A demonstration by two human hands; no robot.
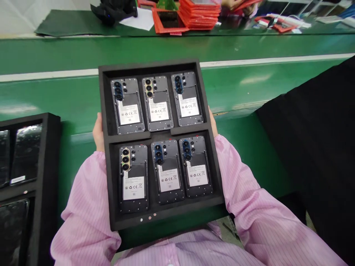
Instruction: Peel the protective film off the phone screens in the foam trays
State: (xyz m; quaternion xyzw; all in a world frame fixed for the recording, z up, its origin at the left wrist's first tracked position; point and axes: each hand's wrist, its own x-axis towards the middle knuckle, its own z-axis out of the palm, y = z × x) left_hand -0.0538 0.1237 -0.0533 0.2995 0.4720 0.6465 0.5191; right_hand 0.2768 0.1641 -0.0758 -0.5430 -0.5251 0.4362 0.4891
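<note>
Between my two hands is a black foam tray [163, 216], tilted a little and held in front of my body over the green bench. My left hand [98, 133] grips its left side and my right hand [213, 122] its right side; most fingers are hidden behind the tray. Two rows of phones lie in it, backs upward and without covers. One phone [157, 103] in the far row and another phone [134, 177] in the near row have gold camera rings. The others, such as the near right phone [196, 166], have blue ones. White printed labels show on all of them.
Another black foam tray [50, 155] with dark, glossy phones rests at the left. Across the green bench [249, 77] are a stack of red trays [199, 16], a black bundle [113, 9] and another person's hands [233, 4]. A black sheet [318, 140] slopes along the right.
</note>
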